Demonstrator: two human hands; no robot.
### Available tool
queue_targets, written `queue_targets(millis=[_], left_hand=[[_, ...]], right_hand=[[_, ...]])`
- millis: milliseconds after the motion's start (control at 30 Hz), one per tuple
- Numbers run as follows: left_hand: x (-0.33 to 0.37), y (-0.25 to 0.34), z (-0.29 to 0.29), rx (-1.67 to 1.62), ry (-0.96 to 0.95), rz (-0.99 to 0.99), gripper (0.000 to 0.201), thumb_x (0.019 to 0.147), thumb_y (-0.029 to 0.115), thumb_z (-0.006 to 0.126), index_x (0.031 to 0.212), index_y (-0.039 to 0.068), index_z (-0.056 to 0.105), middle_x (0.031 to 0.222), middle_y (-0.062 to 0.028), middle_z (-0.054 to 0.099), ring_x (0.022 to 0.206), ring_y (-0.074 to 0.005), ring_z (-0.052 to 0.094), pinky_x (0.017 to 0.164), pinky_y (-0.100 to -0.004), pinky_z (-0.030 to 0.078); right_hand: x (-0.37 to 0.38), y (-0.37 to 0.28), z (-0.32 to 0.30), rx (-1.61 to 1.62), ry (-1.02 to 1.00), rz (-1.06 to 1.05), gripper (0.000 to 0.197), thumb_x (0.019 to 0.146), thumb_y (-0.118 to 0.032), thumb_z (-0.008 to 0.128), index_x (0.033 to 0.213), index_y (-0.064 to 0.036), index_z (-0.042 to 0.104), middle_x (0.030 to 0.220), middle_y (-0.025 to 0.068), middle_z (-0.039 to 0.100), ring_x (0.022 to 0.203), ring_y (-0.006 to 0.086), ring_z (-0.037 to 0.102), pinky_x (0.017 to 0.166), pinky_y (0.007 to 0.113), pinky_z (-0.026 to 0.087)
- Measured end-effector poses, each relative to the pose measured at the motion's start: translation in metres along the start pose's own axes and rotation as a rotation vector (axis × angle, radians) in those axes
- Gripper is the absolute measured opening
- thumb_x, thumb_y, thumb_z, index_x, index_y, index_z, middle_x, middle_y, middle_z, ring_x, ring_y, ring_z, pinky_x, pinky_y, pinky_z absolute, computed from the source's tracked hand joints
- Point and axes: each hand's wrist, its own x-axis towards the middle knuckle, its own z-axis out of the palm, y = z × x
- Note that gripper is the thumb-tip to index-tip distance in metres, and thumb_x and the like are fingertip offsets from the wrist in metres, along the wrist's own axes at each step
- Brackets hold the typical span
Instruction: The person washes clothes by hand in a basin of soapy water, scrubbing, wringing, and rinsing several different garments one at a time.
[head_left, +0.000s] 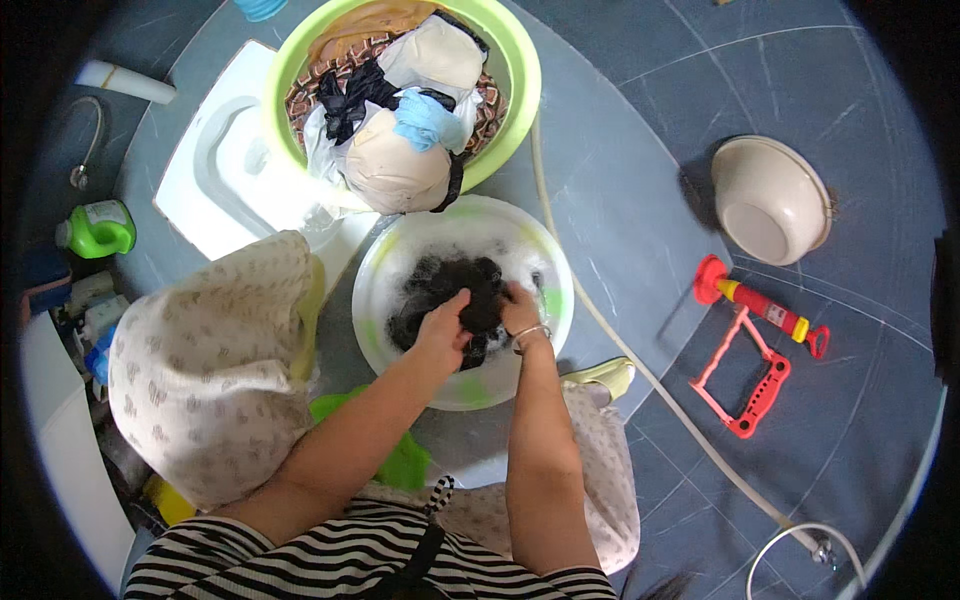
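Black cloth [437, 292] lies bunched in a white and green basin [375, 335] of sudsy water in front of me. My left hand [445, 328] is closed on the cloth's near edge, with the thumb raised over it. On the other side, my right hand [520, 311] grips the same cloth, its fingertips partly hidden by the fabric. A bracelet circles my right wrist. Some of the cloth between my hands is lifted in a wet bunch, and foam surrounds the rest.
Beyond the basin, a lime-green tub [525, 95] holds bras and other laundry, beside a white squat toilet [190, 170]. A beige basin [765, 205], a red plunger [765, 305] and a red frame [745, 385] lie right. A hose [600, 315] crosses the floor.
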Motion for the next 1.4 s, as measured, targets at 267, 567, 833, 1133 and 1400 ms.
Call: queue_targets(millis=[267,567,833,1133,1400], left_hand=[[-0.076,-0.045,-0.023,0.040,-0.296,-0.080,0.031,0.091,0.040,0.037,0.101,0.013,0.050,0.096,-0.0031,0.055,0.080,-0.0168,0.055,0.073,-0.0355,0.046],[-0.069,-0.049,-0.056,-0.051,-0.523,-0.214,0.048,0.082,0.056,0.047,0.070,0.011,0.054,0.072,-0.0052,0.056,0.066,-0.0192,0.052,0.064,-0.0362,0.045],[0.036,-0.046,-0.071,0.118,-0.239,0.206,0.043,0.070,0.039,0.068,0.080,-0.002,0.061,0.073,-0.0114,0.060,0.062,-0.0226,0.058,0.058,-0.0363,0.046],[-0.065,-0.047,-0.037,0.406,-0.175,0.179,0.049,0.082,0.032,0.054,0.106,-0.009,0.045,0.107,-0.0189,0.049,0.094,-0.0271,0.052,0.074,-0.0419,0.043],[-0.064,0.002,-0.043,1.870,0.049,0.816,0.068,0.068,0.037,0.070,0.116,-0.001,0.042,0.123,-0.0204,0.035,0.115,-0.0358,0.035,0.085,-0.0481,0.040]], right_hand=[[-0.147,-0.139,-0.038,0.151,0.204,-0.303,0.035,0.082,-0.027,0.056,0.106,-0.0026,0.057,0.100,0.0163,0.060,0.097,0.0274,0.055,0.083,0.034,0.042],[-0.218,-0.157,0.005,0.006,0.597,-0.257,0.021,0.080,-0.021,0.059,0.076,-0.0005,0.062,0.069,0.0157,0.060,0.062,0.0274,0.060,0.060,0.033,0.046],[-0.265,-0.213,0.000,0.030,0.353,-0.580,0.011,0.071,-0.008,0.064,0.066,-0.0017,0.057,0.064,0.0135,0.056,0.059,0.0313,0.056,0.055,0.036,0.044],[-0.119,-0.098,-0.036,0.010,0.752,-0.050,0.033,0.081,-0.029,0.057,0.069,0.0019,0.059,0.061,0.0213,0.056,0.055,0.0338,0.054,0.054,0.041,0.042],[-0.116,-0.052,0.010,-0.014,0.825,-0.166,0.020,0.074,-0.024,0.065,0.082,-0.0052,0.061,0.096,0.0146,0.053,0.090,0.0327,0.050,0.077,0.041,0.040]])
